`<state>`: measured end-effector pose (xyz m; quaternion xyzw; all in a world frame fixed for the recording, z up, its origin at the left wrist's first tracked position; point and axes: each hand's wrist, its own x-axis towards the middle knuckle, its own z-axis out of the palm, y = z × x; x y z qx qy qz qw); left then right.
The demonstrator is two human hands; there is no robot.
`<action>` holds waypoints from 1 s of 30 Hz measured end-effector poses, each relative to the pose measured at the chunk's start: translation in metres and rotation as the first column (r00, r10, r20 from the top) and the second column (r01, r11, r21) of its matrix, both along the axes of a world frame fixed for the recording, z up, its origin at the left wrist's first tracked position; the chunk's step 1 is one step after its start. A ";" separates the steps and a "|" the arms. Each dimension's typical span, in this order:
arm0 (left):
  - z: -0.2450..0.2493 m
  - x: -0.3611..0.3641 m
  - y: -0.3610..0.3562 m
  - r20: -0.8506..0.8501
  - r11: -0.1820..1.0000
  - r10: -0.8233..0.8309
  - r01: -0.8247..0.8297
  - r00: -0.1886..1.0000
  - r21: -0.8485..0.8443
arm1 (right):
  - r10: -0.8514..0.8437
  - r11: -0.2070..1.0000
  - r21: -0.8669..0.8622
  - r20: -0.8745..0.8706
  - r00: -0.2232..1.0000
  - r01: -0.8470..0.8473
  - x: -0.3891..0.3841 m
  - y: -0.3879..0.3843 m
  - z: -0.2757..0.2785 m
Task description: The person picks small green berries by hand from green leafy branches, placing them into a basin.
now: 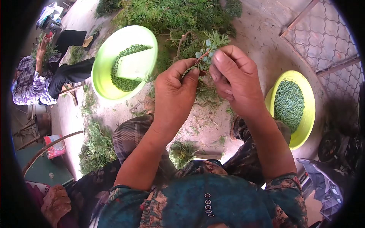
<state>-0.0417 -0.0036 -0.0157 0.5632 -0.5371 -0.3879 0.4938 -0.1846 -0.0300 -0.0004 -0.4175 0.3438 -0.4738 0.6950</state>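
A small evergreen sprig [208,51] with scaly leaves and blue-green cones is held up between my hands. My left hand [176,91] pinches its lower stem between thumb and forefinger. On the upper part, among the cones, my right hand [237,78] has its thumb and fingers closed; whether a loose cone lies inside them is hidden. To the right stands a yellow-green basin [308,114] filled with green cones [289,104]. Behind my hands lies a large heap of cut evergreen branches [159,19].
At the left, another yellow-green basin [99,72] holds green cones and a pale flat piece [135,65]. A seated person [34,83] holds greenery beyond it. Loose sprigs [97,144] litter the floor. A red-and-white bucket [55,146] stands at left, a metal lattice [319,34] at right.
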 end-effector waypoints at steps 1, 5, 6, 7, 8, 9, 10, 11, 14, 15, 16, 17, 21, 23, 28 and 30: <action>-0.001 0.000 0.000 -0.013 1.000 -0.003 0.003 1.000 0.022 | -0.003 1.000 -0.004 0.014 1.000 0.003 0.002 0.000 -0.003; -0.007 0.002 -0.004 -0.330 1.000 0.000 0.010 0.944 0.028 | -0.003 0.995 0.098 0.095 0.996 -0.006 0.000 -0.001 -0.003; -0.008 0.004 -0.004 -0.331 0.999 0.005 0.007 0.944 0.034 | 0.014 0.998 0.056 0.039 0.999 -0.016 -0.002 -0.001 -0.004; -0.007 0.006 -0.004 -0.347 0.998 0.006 0.014 0.938 0.056 | 0.030 0.999 0.015 -0.017 0.999 -0.030 -0.003 -0.001 -0.005; -0.006 0.008 -0.003 -0.363 0.997 0.008 0.022 0.932 0.079 | 0.034 0.999 0.023 -0.017 0.999 -0.033 0.000 -0.001 -0.009; -0.003 0.006 -0.002 -0.384 0.997 0.013 0.016 0.923 0.073 | -0.065 0.989 -0.143 -0.187 0.980 0.039 0.005 -0.002 -0.016; -0.004 0.007 -0.001 -0.386 0.997 0.019 0.013 0.922 0.080 | -0.187 0.946 -0.315 -0.330 0.925 0.079 0.008 -0.002 -0.022; -0.005 0.007 -0.001 -0.384 0.997 0.015 0.014 0.923 0.072 | -0.184 0.948 -0.310 -0.332 0.925 0.077 0.010 -0.002 -0.027; -0.008 0.009 -0.004 -0.329 0.999 0.012 0.006 0.944 0.052 | -0.234 0.904 -0.425 -0.408 0.883 0.043 0.011 -0.003 -0.033; -0.009 0.010 -0.004 -0.275 0.999 0.012 -0.001 0.961 0.042 | -0.204 0.907 -0.421 -0.440 0.874 0.000 0.010 -0.005 -0.031; -0.010 0.010 -0.003 -0.274 0.999 0.014 -0.002 0.962 0.044 | -0.177 0.908 -0.417 -0.472 0.864 -0.042 0.009 -0.005 -0.031; -0.011 0.009 -0.003 -0.298 1.000 0.003 0.007 0.954 0.030 | -0.178 0.908 -0.417 -0.471 0.864 -0.041 0.010 -0.004 -0.031; -0.006 0.018 -0.007 -0.356 0.991 0.020 0.030 0.934 0.134 | -0.134 0.971 -0.222 -0.196 0.971 0.089 -0.002 -0.004 -0.012; -0.002 0.019 -0.007 -0.390 0.988 0.009 0.053 0.921 0.148 | -0.031 0.983 0.180 0.316 0.948 -0.027 -0.012 -0.011 -0.006; 0.003 0.012 -0.007 -0.279 0.994 -0.032 0.059 0.960 0.088 | -0.050 0.975 0.220 0.348 0.936 -0.029 -0.029 -0.021 0.002; 0.002 0.012 -0.005 -0.233 0.998 -0.046 0.054 0.971 0.025 | -0.166 0.976 0.163 0.129 0.978 0.144 -0.033 -0.027 -0.002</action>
